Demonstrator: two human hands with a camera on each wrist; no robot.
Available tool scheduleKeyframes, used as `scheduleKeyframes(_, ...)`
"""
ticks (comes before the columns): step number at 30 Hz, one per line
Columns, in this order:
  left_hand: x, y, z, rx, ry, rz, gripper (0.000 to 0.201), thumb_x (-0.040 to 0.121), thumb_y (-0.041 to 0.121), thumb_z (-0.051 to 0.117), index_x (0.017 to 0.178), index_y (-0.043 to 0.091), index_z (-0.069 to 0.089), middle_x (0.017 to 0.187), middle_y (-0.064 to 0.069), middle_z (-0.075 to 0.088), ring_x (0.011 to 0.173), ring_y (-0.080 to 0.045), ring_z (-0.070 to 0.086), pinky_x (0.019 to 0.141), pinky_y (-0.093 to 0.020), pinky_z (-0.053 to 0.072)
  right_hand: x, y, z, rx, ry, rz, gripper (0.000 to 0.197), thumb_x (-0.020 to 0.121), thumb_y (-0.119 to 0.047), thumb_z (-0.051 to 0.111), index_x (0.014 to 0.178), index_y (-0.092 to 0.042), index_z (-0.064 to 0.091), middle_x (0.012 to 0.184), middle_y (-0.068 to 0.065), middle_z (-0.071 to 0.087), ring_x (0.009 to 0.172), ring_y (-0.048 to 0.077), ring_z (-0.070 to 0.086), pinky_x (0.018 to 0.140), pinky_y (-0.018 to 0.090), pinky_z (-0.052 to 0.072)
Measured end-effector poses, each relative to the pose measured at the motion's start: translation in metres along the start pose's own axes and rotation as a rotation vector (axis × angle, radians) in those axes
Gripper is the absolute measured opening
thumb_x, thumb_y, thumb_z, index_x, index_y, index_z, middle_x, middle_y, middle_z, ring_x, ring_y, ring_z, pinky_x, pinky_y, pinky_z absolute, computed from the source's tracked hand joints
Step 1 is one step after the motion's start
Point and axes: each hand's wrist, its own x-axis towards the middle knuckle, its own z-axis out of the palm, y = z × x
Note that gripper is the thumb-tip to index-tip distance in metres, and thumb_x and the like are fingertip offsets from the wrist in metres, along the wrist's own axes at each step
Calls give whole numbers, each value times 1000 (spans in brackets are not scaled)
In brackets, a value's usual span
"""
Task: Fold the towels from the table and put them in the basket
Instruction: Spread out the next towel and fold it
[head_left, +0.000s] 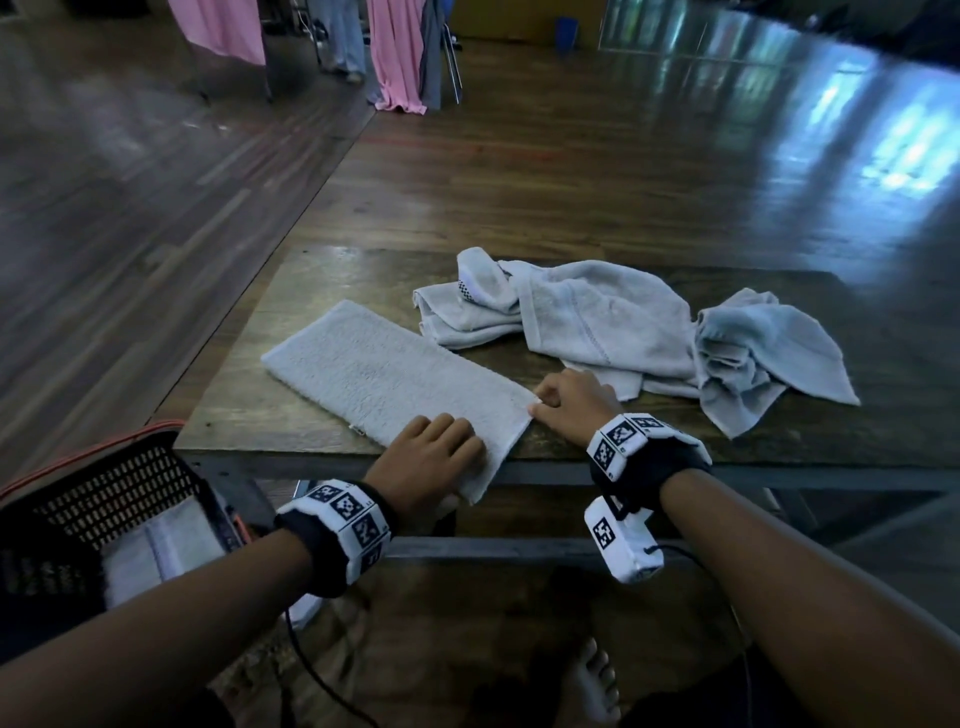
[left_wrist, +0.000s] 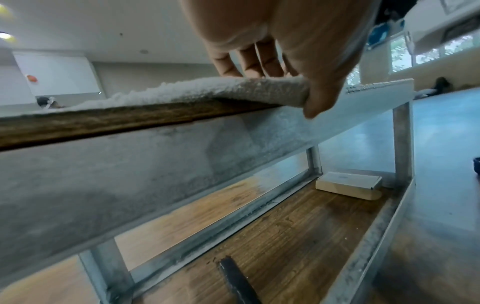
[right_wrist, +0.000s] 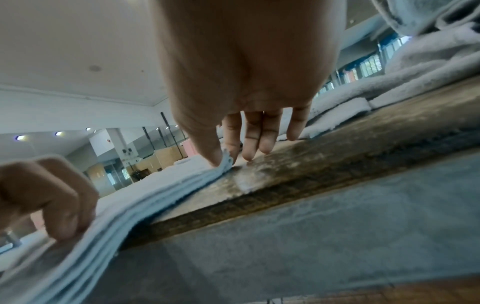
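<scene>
A white towel (head_left: 395, 374), folded into a long strip, lies slanted across the wooden table (head_left: 249, 410), and its near end hangs over the front edge. My left hand (head_left: 436, 457) grips that near end (left_wrist: 233, 90), fingers on top and thumb (left_wrist: 311, 98) underneath. My right hand (head_left: 550, 402) pinches the strip's right corner (right_wrist: 224, 159) between thumb and forefinger. Several unfolded pale towels (head_left: 623, 322) are heaped behind it. The black mesh basket (head_left: 104, 488) stands low at the left and holds a folded towel (head_left: 156, 545).
The table has a grey metal frame (left_wrist: 155, 174) and a lower wooden shelf with a small white box (left_wrist: 348, 188). Pink cloths (head_left: 395, 57) hang at the far back. A bare foot (head_left: 592, 686) and a black cable are on the floor below.
</scene>
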Motion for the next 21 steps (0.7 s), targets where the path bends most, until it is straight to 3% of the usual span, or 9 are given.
scheduleKeyframes(3,-4,4,-9,-145,127,15,33,66,35,73,90,16,62,87,-2,64,73,-20,61,63,-25,49,-5,4,-3,189,-5,59,19,83,-34,58,94,-19,63,96,-2,64,98,21,57,93,39,41)
scheduleKeyframes(5,-6,11,-18,-231,187,0,23,72,30,70,89,16,63,85,-1,65,72,-20,62,64,-25,49,-11,11,-10,345,7,69,12,81,-31,60,82,-19,62,82,-6,62,85,17,58,79,33,46)
scheduleKeyframes(7,-6,21,-29,-315,243,-28,18,75,28,67,88,17,61,84,0,65,71,-18,61,64,-25,47,-20,20,-20,448,26,51,11,80,-27,63,70,-22,59,72,-9,59,73,11,55,62,23,42)
scheduleKeyframes(11,-12,41,-51,-579,382,-156,9,86,33,56,89,25,57,81,11,61,70,-7,56,63,-25,46,-43,39,-41,743,20,-4,11,82,-16,60,77,-25,64,62,-9,64,59,4,55,56,17,45)
scheduleKeyframes(15,-21,48,-64,-831,488,-290,5,87,31,60,86,27,57,76,21,58,70,1,56,62,-11,42,-58,43,-57,991,-48,-144,29,86,-6,53,83,-27,72,75,-4,69,69,9,58,59,22,44)
scheduleKeyframes(18,-27,40,-65,-934,491,-412,9,87,30,61,81,24,57,73,13,60,67,-6,58,58,-19,47,-58,36,-64,941,-135,-206,30,85,0,55,88,-24,73,86,-2,73,79,13,64,64,19,49)
scheduleKeyframes(21,-31,23,-60,-1030,464,-586,13,87,24,61,82,12,59,78,-4,63,75,-18,62,66,-36,55,-49,21,-61,894,-168,-220,29,79,6,63,94,-18,69,84,-2,73,82,7,68,72,14,53)
